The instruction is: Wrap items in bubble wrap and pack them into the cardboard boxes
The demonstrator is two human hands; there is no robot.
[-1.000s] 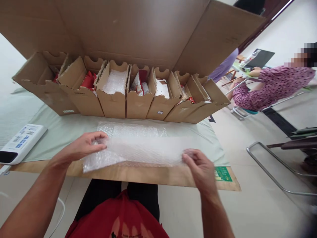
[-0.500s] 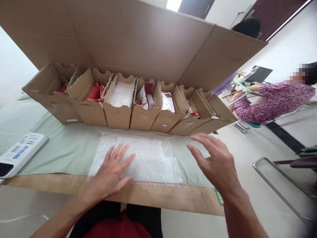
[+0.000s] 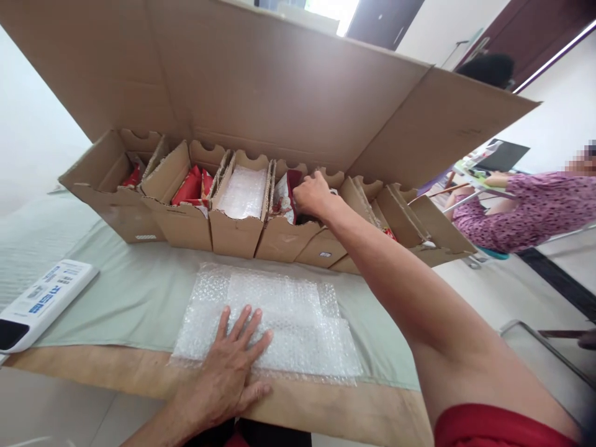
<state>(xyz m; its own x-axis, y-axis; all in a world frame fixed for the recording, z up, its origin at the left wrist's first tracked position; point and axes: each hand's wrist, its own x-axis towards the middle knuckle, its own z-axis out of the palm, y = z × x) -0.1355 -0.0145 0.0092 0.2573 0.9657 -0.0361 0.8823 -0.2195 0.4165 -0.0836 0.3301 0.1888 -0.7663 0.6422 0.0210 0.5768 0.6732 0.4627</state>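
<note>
A sheet of bubble wrap (image 3: 298, 335) lies flat on the green cloth, with a smaller layer over part of it. My left hand (image 3: 233, 366) rests on its near left part, fingers spread, palm by the table edge. My right hand (image 3: 314, 197) reaches down into the fourth cardboard box (image 3: 284, 239) from the left. Its fingers are curled, their tips hidden; what they hold, if anything, cannot be made out. Just left of it stands a red and white packet (image 3: 284, 194) inside that box.
Several open cardboard boxes stand in a row before a tall cardboard panel (image 3: 279, 93). Red packets (image 3: 189, 186) fill the second box; folded bubble wrap (image 3: 242, 191) is in the third. A white device (image 3: 46, 304) lies at left. A person in pink (image 3: 544, 211) sits at right.
My right hand has moved from above the table's right side forward and left into the fourth box. My left hand has settled on the bubble wrap. The view has shifted slightly.
</note>
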